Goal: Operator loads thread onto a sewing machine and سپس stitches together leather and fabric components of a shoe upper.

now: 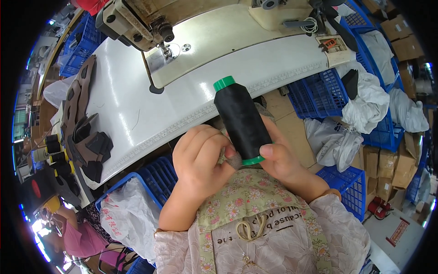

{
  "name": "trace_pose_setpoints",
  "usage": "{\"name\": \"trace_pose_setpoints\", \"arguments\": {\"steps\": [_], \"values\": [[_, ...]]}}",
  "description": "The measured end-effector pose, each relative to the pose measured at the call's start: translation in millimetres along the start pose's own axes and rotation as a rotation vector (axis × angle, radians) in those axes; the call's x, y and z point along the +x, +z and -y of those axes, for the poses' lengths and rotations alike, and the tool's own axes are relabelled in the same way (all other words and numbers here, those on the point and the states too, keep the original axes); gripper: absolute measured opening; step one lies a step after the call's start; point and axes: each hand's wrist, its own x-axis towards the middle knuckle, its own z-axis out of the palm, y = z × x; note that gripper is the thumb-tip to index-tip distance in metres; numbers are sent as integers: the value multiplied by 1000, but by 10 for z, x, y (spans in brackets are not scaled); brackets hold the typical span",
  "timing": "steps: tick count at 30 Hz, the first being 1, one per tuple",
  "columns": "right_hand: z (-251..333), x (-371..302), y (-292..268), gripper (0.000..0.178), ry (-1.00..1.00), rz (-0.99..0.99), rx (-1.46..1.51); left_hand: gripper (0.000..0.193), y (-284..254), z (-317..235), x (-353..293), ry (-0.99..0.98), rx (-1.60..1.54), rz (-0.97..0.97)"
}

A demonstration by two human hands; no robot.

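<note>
A big cone-like spool of black thread (242,119) with green end rims leans to the left in front of my chest. Closed around its lower right side is my right hand (278,153), its thumb pressed near the bottom green rim. My left hand (200,150) is curled shut just left of the spool's lower end, with a grey cover on its thumb. What its fingers pinch, if anything, is hidden. Beyond my hands stands a sewing machine (191,27) on a white table (118,100) with a ruler strip along its front edge.
Brown and black cut pieces (84,128) lie at the table's left end, near several small thread spools (54,148). Blue crates (321,93) with white plastic bags (335,141) stand at the right. Another blue crate (157,180) sits below the table's front edge. A person in pink (84,237) is at lower left.
</note>
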Motion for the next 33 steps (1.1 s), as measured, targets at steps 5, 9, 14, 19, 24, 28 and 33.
{"name": "trace_pose_setpoints", "arguments": {"steps": [5, 9, 14, 19, 24, 28, 33], "values": [[-37, 2, -28, 74, 14, 17, 31, 30, 15, 2, 4, -12, -3, -32], [-52, 23, -44, 71, 13, 20, 29, 23, -9, -20, 11, -71, -67, -2], [-16, 15, 7, 68, 12, -44, -12, 20, -31, 7, -11, -160, -206, 55], [-13, 26, -48, 66, 25, -33, -5, 28, -24, 40, -48, -288, -345, 89], [-51, 20, -79, 65, 68, -35, 33, 27, 9, 107, -144, -325, -486, 96], [-97, 26, -186, 73, 130, -2, -10, 24, -33, 156, -184, -526, -717, 160], [-39, 47, -147, 75, -37, -64, -477, 21, -95, 230, -202, -651, -1105, 154]]}}
